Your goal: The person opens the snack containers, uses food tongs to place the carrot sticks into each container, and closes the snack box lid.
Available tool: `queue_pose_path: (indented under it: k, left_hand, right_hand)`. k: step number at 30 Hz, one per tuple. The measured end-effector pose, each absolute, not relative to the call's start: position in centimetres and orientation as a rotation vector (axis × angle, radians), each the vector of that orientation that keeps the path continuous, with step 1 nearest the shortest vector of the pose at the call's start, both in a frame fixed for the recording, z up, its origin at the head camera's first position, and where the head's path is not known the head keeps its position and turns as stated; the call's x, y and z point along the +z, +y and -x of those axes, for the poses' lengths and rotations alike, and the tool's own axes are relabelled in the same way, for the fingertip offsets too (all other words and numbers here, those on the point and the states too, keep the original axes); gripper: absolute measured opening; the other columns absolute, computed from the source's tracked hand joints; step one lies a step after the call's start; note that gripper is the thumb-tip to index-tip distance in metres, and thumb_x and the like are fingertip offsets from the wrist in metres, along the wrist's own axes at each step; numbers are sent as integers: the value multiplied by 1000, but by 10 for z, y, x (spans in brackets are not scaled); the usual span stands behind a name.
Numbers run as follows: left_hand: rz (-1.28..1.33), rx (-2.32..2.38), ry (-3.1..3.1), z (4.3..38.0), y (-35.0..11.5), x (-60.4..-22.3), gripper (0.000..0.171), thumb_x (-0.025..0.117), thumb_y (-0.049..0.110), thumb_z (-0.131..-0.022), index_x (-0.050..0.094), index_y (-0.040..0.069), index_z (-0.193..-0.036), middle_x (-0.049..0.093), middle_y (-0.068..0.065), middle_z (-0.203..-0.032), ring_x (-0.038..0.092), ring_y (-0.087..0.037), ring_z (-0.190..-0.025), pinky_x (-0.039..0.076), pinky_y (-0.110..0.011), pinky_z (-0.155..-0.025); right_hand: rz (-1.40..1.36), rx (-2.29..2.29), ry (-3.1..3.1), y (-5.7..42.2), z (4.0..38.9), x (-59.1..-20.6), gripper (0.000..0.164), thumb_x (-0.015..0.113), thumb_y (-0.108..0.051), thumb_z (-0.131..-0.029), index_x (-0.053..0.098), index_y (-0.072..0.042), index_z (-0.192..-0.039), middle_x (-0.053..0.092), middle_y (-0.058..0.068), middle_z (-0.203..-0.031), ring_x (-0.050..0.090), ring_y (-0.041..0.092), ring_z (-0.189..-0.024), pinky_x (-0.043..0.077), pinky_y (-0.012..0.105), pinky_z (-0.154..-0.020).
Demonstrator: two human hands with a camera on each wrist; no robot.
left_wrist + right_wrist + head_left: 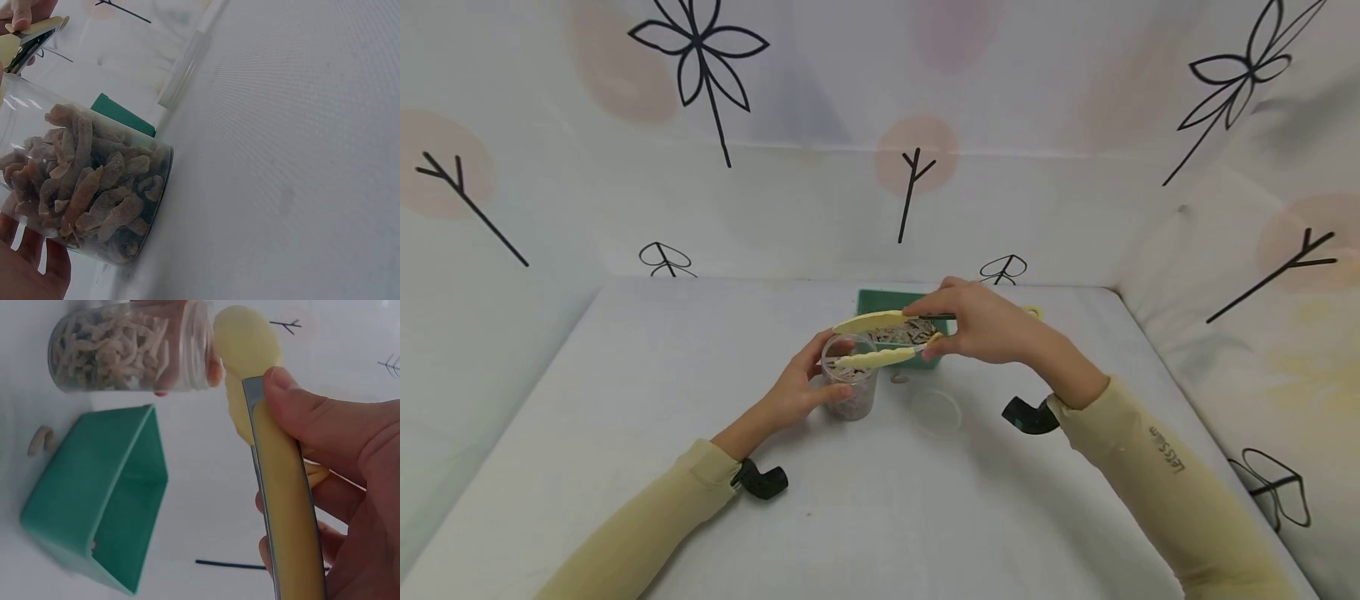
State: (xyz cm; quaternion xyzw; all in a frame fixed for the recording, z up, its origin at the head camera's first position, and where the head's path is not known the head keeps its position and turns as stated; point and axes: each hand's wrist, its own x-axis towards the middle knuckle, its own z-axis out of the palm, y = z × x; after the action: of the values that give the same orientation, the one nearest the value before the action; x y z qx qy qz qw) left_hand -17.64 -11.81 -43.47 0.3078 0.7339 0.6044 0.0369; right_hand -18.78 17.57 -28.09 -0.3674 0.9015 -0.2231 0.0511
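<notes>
1. Watching from my end, I see the left hand (793,392) wrapped round a clear jar (853,402), thumb on the near side and fingers round the far side.
2. The jar is near the middle of the white table (880,517), just in front of the green box (887,300) and a little to its left. Its mouth is uncovered.
3. Through its clear wall, my left wrist view gives me a close look at the brownish, curled strips (87,175) piled inside.
4. I have the right hand (992,325) gripping a pair of yellow tongs (874,359) with metal on their backs; the right wrist view shows me the thumb pressed along one side and fingers curled behind.
5. The arms of the tongs stand apart, their yellow ends pointing left at the mouth of the jar. I cannot tell whether the lower end reaches inside.
6. In the box I can make out more small pieces, greyish and dark.
7. I see one loose piece (899,378) on the table just in front of the box, and nearer to me a clear round lid (936,414) lying flat.
8. Cream sleeves (1165,475) cover both forearms, and behind the table I see a pale cloth (805,208) with black plant drawings.
</notes>
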Motion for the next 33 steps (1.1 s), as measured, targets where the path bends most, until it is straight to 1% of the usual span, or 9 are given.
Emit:
queue_pose_path:
  k: [5, 8, 13, 19, 23, 25, 28, 33]
  left_hand:
    - [-973, 1864, 2237, 178, -118, -436, 79, 78, 27, -89, 33, 15, -153, 49, -18, -144, 47, -30, -131, 41, -55, -101]
    - [-987, 1872, 2234, 179, -119, -438, 79, 78, 31, -89, 34, 15, -153, 49, -23, -143, 46, -32, -132, 40, -56, -100]
    - [-993, 1869, 2240, 180, -119, -439, 79, 78, 32, -89, 34, 17, -153, 48, -24, -144, 45, -34, -133, 40, -56, -101]
    - [-995, 1873, 2236, 179, -120, -440, 79, 78, 33, -89, 34, 16, -153, 48, -24, -144, 45, -33, -133, 40, -57, -100]
    - [-997, 1874, 2234, 178, -119, -439, 79, 77, 34, -89, 34, 16, -153, 49, -23, -144, 46, -32, -133, 40, -57, -100]
    - [-1000, 1875, 2234, 178, -119, -439, 80, 77, 35, -89, 34, 15, -153, 49, -21, -143, 46, -32, -133, 41, -56, -100]
    - [-1008, 1877, 2235, 178, -119, -439, 80, 77, 35, -89, 34, 13, -153, 49, -21, -144, 45, -32, -134, 41, -56, -100]
    - [-1015, 1876, 2230, 177, -119, -437, 81, 76, 35, -90, 33, 13, -154, 47, -23, -145, 44, -33, -135, 40, -57, -100]
  right_hand:
    - [973, -599, 2842, 190, 198, -275, 56, 85, -24, -81, 66, -12, -132, 65, 3, -116, 52, 19, -97, 48, 38, -74]
    - [868, -486, 2904, 199, 207, -274, 55, 84, -25, -83, 65, -11, -133, 64, 6, -112, 52, 23, -95, 47, 39, -72]
    - [732, -259, 2952, 205, 227, -279, 53, 83, -25, -82, 65, -10, -130, 64, 6, -107, 52, 25, -98, 48, 42, -73]
    - [682, 3, 2863, 194, 246, -285, 57, 84, -29, -80, 65, -9, -129, 64, 8, -113, 52, 28, -104, 50, 46, -77]
    - [675, 169, 2788, 180, 252, -285, 60, 85, -33, -79, 65, -7, -129, 63, 11, -118, 54, 31, -112, 51, 48, -80]
    - [661, 236, 2760, 171, 253, -285, 60, 85, -33, -78, 65, -5, -128, 64, 11, -118, 54, 32, -112, 51, 48, -82]
    - [650, 323, 2735, 160, 255, -285, 52, 85, -30, -78, 67, -4, -120, 64, 11, -110, 56, 31, -105, 52, 48, -81]
    - [675, 388, 2726, 150, 255, -287, 30, 85, -21, -80, 69, -7, -101, 62, 7, -93, 58, 25, -90, 53, 45, -75]
